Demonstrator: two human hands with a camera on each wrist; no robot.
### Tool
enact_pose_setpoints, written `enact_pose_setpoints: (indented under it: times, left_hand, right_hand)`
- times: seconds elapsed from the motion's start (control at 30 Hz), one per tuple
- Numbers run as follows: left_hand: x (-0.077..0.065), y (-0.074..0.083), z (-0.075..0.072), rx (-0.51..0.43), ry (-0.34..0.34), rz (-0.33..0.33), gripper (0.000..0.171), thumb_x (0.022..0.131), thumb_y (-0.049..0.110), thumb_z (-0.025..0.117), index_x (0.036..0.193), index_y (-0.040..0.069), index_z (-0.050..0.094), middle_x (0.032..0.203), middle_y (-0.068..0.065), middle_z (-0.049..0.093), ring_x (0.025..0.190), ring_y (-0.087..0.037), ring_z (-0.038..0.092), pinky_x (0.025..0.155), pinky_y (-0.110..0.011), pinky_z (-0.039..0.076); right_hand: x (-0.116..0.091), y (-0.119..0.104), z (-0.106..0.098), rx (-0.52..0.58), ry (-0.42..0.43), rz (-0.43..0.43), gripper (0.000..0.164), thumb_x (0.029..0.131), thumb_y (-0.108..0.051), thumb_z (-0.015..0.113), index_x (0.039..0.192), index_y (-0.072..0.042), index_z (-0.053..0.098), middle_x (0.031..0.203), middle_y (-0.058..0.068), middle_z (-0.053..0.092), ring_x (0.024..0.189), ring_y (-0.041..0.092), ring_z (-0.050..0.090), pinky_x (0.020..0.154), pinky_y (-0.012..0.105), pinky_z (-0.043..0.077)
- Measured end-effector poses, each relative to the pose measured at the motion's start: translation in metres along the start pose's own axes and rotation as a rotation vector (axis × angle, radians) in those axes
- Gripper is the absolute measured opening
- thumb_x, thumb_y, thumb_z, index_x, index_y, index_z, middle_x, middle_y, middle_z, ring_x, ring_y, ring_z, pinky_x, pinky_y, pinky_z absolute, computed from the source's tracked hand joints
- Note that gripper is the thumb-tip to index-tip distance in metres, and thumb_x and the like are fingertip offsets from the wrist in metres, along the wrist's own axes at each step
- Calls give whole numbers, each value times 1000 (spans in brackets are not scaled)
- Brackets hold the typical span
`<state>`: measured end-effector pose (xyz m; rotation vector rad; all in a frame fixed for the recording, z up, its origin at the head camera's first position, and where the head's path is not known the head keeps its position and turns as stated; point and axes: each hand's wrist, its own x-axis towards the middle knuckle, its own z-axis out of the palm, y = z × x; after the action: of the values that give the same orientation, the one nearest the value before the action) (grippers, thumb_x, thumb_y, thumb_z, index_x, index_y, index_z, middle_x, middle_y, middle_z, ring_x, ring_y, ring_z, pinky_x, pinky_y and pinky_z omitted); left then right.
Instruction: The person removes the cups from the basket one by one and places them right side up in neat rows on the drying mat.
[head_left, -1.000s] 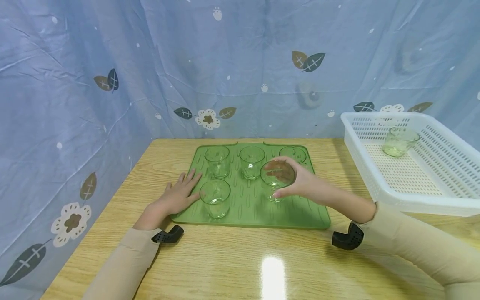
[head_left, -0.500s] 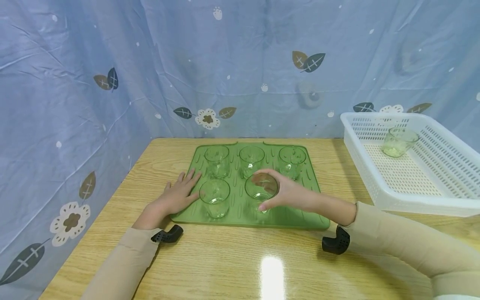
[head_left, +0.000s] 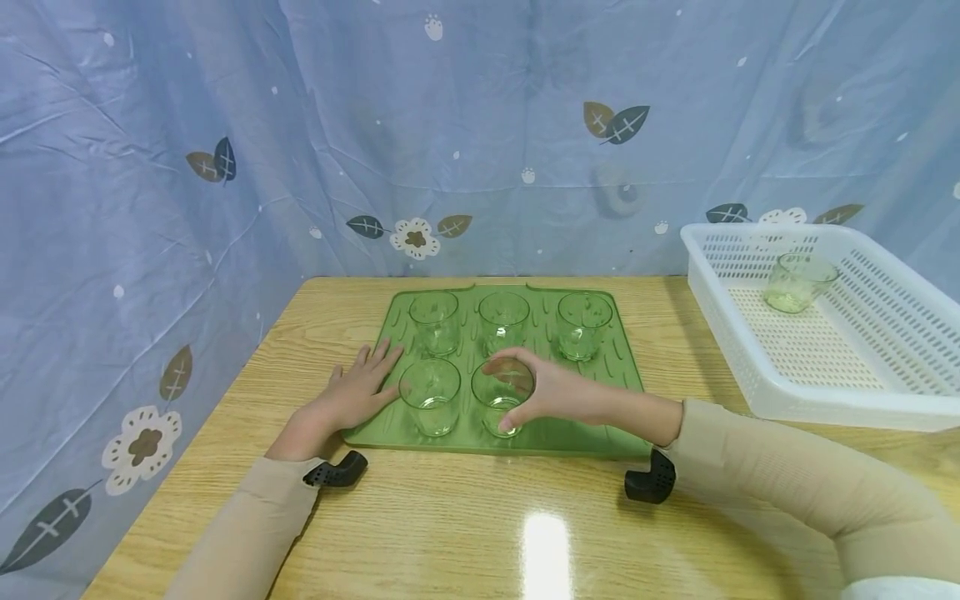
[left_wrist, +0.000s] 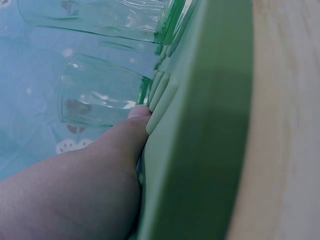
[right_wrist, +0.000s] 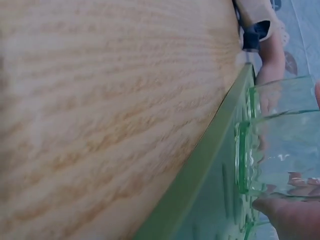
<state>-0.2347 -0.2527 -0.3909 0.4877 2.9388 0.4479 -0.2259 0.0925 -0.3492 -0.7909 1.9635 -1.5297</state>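
My right hand (head_left: 551,390) grips a clear greenish glass tumbler (head_left: 491,398) by its side, thumb at the front and fingers behind. In the right wrist view this glass (right_wrist: 285,155) stands upright, its base at the surface of the green ribbed mat (head_left: 555,442). Flat on the mat's left edge, my left hand (head_left: 352,400) spreads its fingers. Its thumb lies close to another glass (head_left: 430,404) at front left; whether they touch I cannot tell. Behind, in a row on the mat, stand a left glass (head_left: 435,323), a middle glass (head_left: 504,315) and a right glass (head_left: 584,323).
A white perforated plastic basket (head_left: 862,408) sits on the right of the wooden table (head_left: 450,517), with one glass (head_left: 798,285) inside. A blue patterned curtain (head_left: 487,142) hangs along the back and left of the table.
My right hand has carried its glass leftward and toward the front, down beside the front-left glass. The back-right glass is now fully uncovered. My left hand has stayed in place.
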Motion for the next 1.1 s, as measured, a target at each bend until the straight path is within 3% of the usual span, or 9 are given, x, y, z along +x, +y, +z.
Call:
enact_pose_setpoints:
  times: [0.1, 0.3, 0.4, 0.77, 1.0, 1.1]
  left_hand:
    - [1, 0, 1, 0, -2, 0, 81, 106, 58, 43, 166, 10, 16, 170, -20, 4, 153, -49, -1, 108, -82, 0]
    - [0, 0, 1, 9, 5, 1, 79, 107, 55, 44, 166, 9, 17, 170, -20, 5, 152, -50, 1, 108, -82, 2]
    - [0, 0, 0, 7, 3, 4, 79, 107, 55, 44, 166, 9, 17, 170, -20, 4, 152, -50, 1, 108, -82, 2]
    - [0, 0, -2, 10, 4, 3, 79, 107, 55, 43, 166, 9, 17, 170, -20, 4, 152, -50, 1, 108, -82, 1]
    - [-1, 0, -1, 9, -1, 1, 80, 107, 56, 43, 166, 10, 16, 170, -20, 4, 152, -49, 1, 108, -82, 1]
    - [-1, 0, -1, -2, -2, 0, 79, 107, 55, 44, 166, 9, 16, 170, -20, 4, 153, -49, 0, 109, -81, 1]
  right_hand:
    - [1, -1, 0, -22, -10, 22, 90, 78, -4, 89, 150, -1, 36, 156, 16, 43, 146, 37, 37, 121, 49, 24]
    - [3, -7, 0, -30, -38, 54, 91, 79, -3, 88, 152, 0, 33, 157, 19, 40, 145, 45, 35, 108, 48, 45]
    - [4, -10, 1, -35, -39, 83, 91, 80, -3, 87, 153, -1, 32, 156, 20, 41, 145, 46, 35, 104, 47, 50]
    - [4, -12, -2, -52, -52, 122, 100, 80, -5, 89, 157, -3, 26, 155, 24, 39, 144, 47, 37, 107, 51, 46]
    - [0, -12, -8, -145, -65, 96, 101, 79, -8, 90, 158, -4, 27, 154, 25, 40, 140, 46, 42, 104, 50, 49]
    - [-3, -16, -13, -195, -48, 89, 102, 77, -11, 91, 157, -4, 29, 153, 24, 41, 139, 48, 41, 110, 53, 43]
